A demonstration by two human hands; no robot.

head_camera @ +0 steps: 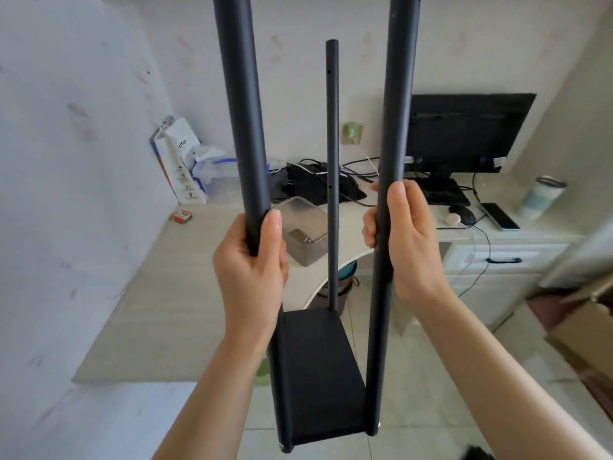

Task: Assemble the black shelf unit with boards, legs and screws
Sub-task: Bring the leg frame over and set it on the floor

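Observation:
A black shelf board point(318, 373) hangs low in the middle of the view with three black tube legs rising from it. My left hand point(252, 270) grips the near left leg point(242, 111). My right hand point(408, 240) grips the near right leg point(396, 104). Both near legs run up past the top of the frame. A thinner-looking far leg point(332, 167) stands upright at the board's far edge, with small screw holes along it. The unit is held above the floor beside the desk.
A pale curved desk point(172, 280) lies to the left and behind, carrying a clear plastic box point(305, 230), a paper bag point(179, 161), black cables and a monitor point(464, 134). A tumbler point(540, 197) and phone point(499, 215) sit right. Cardboard boxes point(583, 330) stand at the right edge.

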